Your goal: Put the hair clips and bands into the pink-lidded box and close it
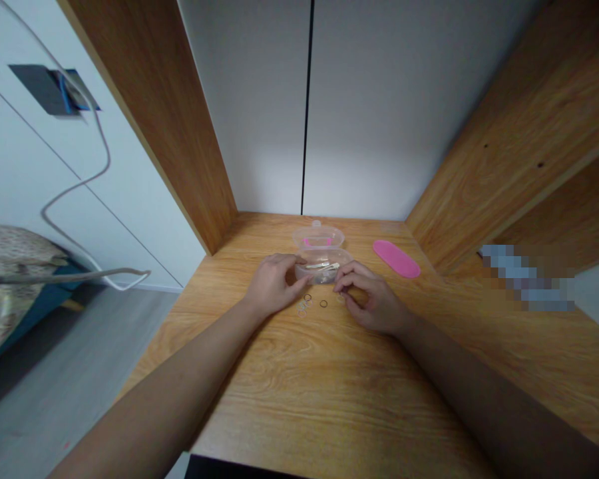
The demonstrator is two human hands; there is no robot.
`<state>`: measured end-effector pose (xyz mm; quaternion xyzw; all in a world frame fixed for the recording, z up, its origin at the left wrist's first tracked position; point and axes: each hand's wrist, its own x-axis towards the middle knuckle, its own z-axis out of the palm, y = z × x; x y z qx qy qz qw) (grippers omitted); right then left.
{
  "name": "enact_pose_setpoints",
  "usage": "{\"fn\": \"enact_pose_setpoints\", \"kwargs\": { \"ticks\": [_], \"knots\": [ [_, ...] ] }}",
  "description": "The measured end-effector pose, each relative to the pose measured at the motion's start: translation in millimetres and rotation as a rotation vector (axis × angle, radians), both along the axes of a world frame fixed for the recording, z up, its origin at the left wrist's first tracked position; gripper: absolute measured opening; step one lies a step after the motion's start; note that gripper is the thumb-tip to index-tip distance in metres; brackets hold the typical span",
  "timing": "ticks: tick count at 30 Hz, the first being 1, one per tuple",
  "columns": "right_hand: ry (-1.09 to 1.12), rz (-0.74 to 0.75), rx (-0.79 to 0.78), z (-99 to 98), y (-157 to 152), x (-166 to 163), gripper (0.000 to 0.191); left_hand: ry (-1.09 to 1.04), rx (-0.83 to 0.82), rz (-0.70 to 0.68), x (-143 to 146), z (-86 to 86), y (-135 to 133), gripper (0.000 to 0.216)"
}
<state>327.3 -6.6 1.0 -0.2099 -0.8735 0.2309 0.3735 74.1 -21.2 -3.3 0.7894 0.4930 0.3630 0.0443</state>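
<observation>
A clear plastic case point(324, 256) lies open on the wooden table, its hinged lid point(331, 235) tipped back. Inside it are some pale, slim pieces point(324, 267) too small to name. My left hand point(274, 285) grips the case's left end between thumb and fingers. At the case's front right corner, my right hand point(370, 297) pinches a small pale ring point(341, 297) between thumb and fingertips. On the wood between my hands lie a dark ring point(323, 304), another dark ring point(308, 297) and several pale small rings point(302, 308).
A pink oval plate point(396, 259) lies right of the case. Wooden panels point(154, 120) and a pale back wall point(349, 133) enclose the table. A white cable point(104, 150) hangs at the left. A blurred pale object point(524, 276) is at the right.
</observation>
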Motion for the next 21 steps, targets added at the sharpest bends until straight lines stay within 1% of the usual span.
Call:
{"fn": "enact_pose_setpoints", "kwargs": {
  "ticks": [6, 10, 16, 21],
  "knots": [
    [-0.008, 0.022, -0.021, 2.1, -2.2, -1.9, 0.033, -0.005, 0.003, -0.007, -0.4, -0.3, -0.2, 0.027],
    [-0.025, 0.016, 0.006, 2.4, -2.0, -1.3, 0.033, -0.004, 0.010, -0.007, -0.3, -0.2, -0.5, 0.027],
    [-0.189, 0.011, 0.085, 2.8, 1.8, 7.5, 0.037, -0.010, 0.023, -0.006, 0.1, 0.2, -0.4, 0.026],
    [-0.268, 0.031, 0.079, 2.6, 4.8, 11.9, 0.039, -0.014, 0.017, -0.009, 0.2, 0.6, -0.7, 0.027]
  ]
}}
